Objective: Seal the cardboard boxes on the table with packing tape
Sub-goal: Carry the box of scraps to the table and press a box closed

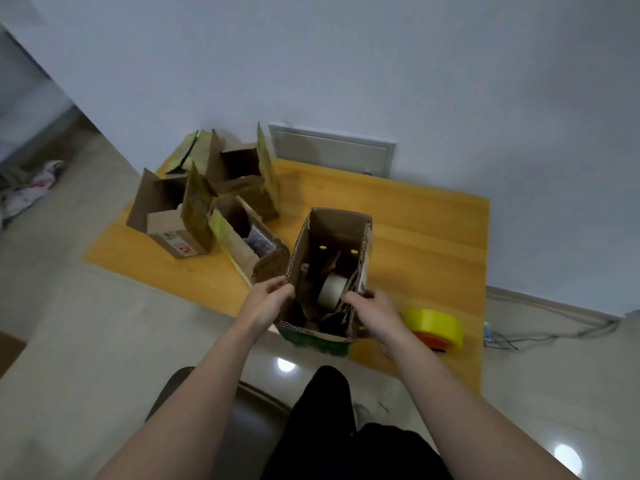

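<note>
The orange-brown wooden bench [433,237] stands against a pale wall and carries everything you are working with. At its far left corner sits a cluster of open brown cardboard boxes [207,192] with yellow-green flaps standing up, touching one another. Nearer to you, at the bench's front edge, is the tall open brown cardboard box [332,233] with a green printed base, its top flaps not closed; inside it you can see scraps of cardboard and a pale roll [332,289]. Just to the right of that box, on the bench, lies the yellow roll of packing tape on an orange dispenser [434,327]. Your left hand [266,301] grips the box's left wall, fingers curled over its rim. Your right hand [375,311] holds the right wall the same way, fingers hooked inside the edge.
</note>
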A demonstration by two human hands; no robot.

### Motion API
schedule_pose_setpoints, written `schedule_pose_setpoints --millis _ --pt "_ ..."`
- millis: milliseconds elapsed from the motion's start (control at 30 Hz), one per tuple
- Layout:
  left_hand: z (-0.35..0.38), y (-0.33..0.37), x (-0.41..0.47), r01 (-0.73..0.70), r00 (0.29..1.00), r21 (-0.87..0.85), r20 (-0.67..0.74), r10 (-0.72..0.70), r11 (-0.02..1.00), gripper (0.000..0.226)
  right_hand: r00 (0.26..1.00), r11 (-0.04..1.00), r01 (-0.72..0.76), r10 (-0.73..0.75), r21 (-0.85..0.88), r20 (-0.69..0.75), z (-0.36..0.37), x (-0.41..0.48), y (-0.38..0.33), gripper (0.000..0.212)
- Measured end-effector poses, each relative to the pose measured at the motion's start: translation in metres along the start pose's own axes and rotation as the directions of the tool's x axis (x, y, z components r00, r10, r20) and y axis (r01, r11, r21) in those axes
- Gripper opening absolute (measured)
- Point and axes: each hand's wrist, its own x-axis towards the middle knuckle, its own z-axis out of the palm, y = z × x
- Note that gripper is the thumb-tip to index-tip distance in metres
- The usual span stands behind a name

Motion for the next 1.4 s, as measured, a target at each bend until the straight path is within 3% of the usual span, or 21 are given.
schedule_pose_setpoints --millis 233,367,567,867,1100,1267,1400 --pt "-0.011 -0.001 0.055 -0.098 0.995 0.173 0.03 0.094 0.98 0.023 0.999 0.998 -0.046 0.045 0.038 0.014 0.0 0.045 -0.009 0.046" --pt "-0.011 0.009 0.083 -0.172 0.985 0.285 0.027 0.172 0.943 0.029 0.999 0.997 0.006 -0.002 0.076 -0.051 -0.001 0.064 -0.02 0.048" --pt "-0.02 0.028 0.134 -0.313 0.949 0.38 0.085 0.304 0.871 0.018 0.981 0.997 0.065 -0.054 0.05 -0.188 0.005 0.097 -0.042 0.06" --pt "-0.037 0.043 0.224 -0.508 0.859 0.215 0.199 0.472 0.834 0.039 0.883 0.966 0.129 -0.215 -0.225 -0.418 0.03 0.158 -0.075 0.122" --pt "-0.046 0.047 0.233 -0.508 0.843 0.128 0.277 0.461 0.852 0.032 0.861 0.95 0.205 -0.289 -0.234 -0.418 0.039 0.162 -0.069 0.12" --pt "-0.047 0.042 0.227 -0.581 0.794 0.16 0.327 0.512 0.798 0.05 0.865 0.934 0.174 -0.296 -0.311 -0.405 0.04 0.156 -0.063 0.122" --pt "-0.051 0.033 0.217 -0.627 0.765 0.202 0.34 0.547 0.752 0.041 0.843 0.932 0.192 -0.317 -0.309 -0.434 0.043 0.152 -0.053 0.122"
